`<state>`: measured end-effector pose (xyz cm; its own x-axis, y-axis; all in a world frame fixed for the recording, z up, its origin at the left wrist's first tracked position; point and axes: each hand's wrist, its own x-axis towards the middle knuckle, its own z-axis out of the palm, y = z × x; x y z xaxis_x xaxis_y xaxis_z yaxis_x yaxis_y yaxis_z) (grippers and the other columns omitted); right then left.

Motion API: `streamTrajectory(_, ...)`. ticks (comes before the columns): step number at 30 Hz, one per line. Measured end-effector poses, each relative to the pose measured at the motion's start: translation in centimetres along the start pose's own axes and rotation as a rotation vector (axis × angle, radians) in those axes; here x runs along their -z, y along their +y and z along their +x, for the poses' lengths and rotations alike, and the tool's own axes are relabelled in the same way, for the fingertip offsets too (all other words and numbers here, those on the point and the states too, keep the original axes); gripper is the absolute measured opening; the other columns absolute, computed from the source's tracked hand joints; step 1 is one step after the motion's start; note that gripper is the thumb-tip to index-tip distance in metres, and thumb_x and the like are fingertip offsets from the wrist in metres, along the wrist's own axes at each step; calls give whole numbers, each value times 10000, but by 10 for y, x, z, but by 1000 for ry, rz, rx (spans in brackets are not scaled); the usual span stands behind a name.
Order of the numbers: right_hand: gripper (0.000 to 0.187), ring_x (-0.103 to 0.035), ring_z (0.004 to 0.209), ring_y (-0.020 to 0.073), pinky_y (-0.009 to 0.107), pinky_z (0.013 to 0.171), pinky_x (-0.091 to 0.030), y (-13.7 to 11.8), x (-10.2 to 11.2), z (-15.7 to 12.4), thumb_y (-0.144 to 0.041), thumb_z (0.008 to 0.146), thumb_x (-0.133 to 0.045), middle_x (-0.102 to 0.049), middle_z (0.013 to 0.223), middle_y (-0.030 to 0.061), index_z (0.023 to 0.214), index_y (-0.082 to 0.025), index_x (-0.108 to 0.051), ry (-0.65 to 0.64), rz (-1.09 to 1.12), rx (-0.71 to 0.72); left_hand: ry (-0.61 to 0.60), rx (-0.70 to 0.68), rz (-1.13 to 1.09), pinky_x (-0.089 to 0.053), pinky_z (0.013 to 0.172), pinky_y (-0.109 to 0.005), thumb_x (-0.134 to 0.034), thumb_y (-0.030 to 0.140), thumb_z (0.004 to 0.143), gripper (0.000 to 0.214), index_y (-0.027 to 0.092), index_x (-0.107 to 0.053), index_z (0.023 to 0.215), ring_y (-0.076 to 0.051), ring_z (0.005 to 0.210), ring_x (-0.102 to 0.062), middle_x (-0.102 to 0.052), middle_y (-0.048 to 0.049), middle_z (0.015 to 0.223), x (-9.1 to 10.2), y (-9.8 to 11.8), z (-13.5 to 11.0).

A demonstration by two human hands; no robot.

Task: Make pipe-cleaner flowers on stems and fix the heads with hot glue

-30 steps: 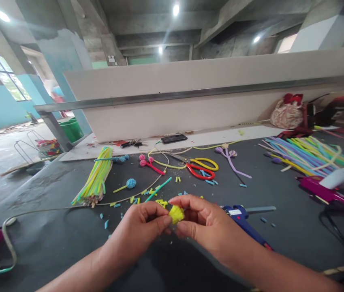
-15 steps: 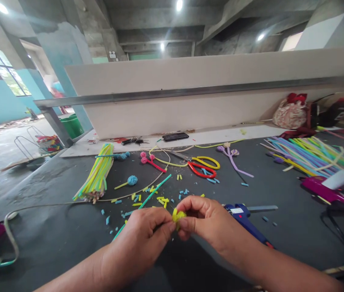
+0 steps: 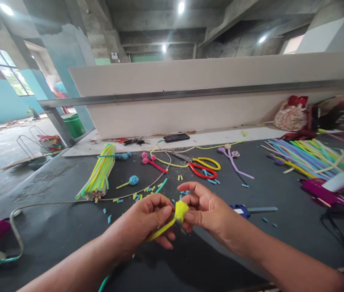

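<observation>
Between my hands is a yellow fuzzy pipe-cleaner ball [image 3: 181, 210], with a yellow pipe-cleaner stem [image 3: 163, 230] running down to the left. My left hand [image 3: 147, 217] is closed round the stem, thumb and forefinger close to the ball. Thumb and fingers of my right hand [image 3: 204, 209] pinch the ball from its right side. A teal pipe cleaner [image 3: 161, 185] lies on the black table, its middle hidden by my left hand. Short yellow and blue cut pieces [image 3: 141, 196] are scattered just beyond my hands.
Red-and-yellow-handled scissors [image 3: 204, 168] lie ahead. A blue-handled tool [image 3: 241, 210] is partly behind my right arm. Pipe-cleaner bundles stand left [image 3: 97, 172] and right [image 3: 314, 158]. A blue ball on a stem [image 3: 133, 180], a phone [image 3: 176, 138] and a cord [image 3: 68, 202] lie about.
The yellow piece has turned, so its ball now faces up and its stem shows below. My left fingers have shifted along it, and the right fingers have spread somewhat.
</observation>
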<state>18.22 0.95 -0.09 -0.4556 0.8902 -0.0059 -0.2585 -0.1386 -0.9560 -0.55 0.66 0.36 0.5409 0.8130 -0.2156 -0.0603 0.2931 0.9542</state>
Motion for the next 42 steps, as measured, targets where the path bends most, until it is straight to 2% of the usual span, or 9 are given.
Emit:
streamTrajectory(5,583,-595,605,85,201,559,-459,3,6,1,-208,715,-768,-613,774,-40,1189,-232,-428,-117,169,-33,-43,-78,-72,-541,496,-247,-594,338,829,279,190,-512,1051,-108,570,-593,-603,-10,756,-2,-1,-4)
streamTrajectory(9,672,-576,562,66,177,525,-440,4,4,1,-185,721,-762,-625,803,-18,1268,-243,-377,-136,269,-68,-120,-115,-31,-531,495,-224,-578,314,846,357,202,-508,1178,-92,564,-586,-639,-61,885,-3,0,-6)
streamTrajectory(12,739,-555,543,57,166,505,-420,5,1,0,-161,717,-763,-632,829,-5,1311,-256,-334,-124,277,-104,-153,-111,3,-508,485,-192,-567,323,853,340,184,-537,1162,-85,556,-580,-659,-80,883,-4,1,-6)
streamTrajectory(17,728,-518,512,57,169,489,-394,3,-4,-3,-184,714,-765,-605,787,-23,1308,-266,-353,-78,248,-97,-141,-87,-21,-511,474,-206,-617,332,813,274,194,-571,1045,-84,506,-564,-630,-18,747,-1,-1,-3)
streamTrajectory(23,462,-480,543,28,162,507,-386,-1,-18,-13,-223,741,-733,-572,961,-13,1139,-237,-499,103,172,-103,-14,-150,7,-496,469,-220,-691,259,742,269,181,-587,977,-76,529,-526,-561,9,778,3,-7,3)
streamTrajectory(27,280,-451,563,48,167,503,-366,1,-20,-18,-291,769,-708,-543,804,-24,987,-183,-571,88,93,-156,28,-219,22,-365,435,-149,-718,214,718,223,164,-622,913,-41,496,-449,-569,23,694,4,-8,3)
streamTrajectory(32,292,-442,484,50,187,448,-330,5,-19,-16,-415,755,-690,-558,717,-16,855,-146,-638,25,-140,-153,-20,-269,-48,-437,610,-245,-736,213,706,205,156,-631,871,-108,620,-576,-621,-3,720,-1,-5,3)
streamTrajectory(37,408,-433,364,39,180,377,-310,13,-23,-11,-551,726,-644,-526,569,-45,686,-146,-609,58,-282,-148,-62,-236,-106,-419,571,-238,-761,260,683,265,162,-635,895,-114,578,-591,-626,-2,689,-3,-7,3)
streamTrajectory(42,418,-463,372,41,161,366,-337,18,-24,-14,-552,745,-632,-561,579,-26,686,-138,-628,67,-230,-106,-109,-178,-69,-325,483,-188,-744,353,699,473,178,-617,1120,-107,594,-549,-599,-14,686,1,-12,2)
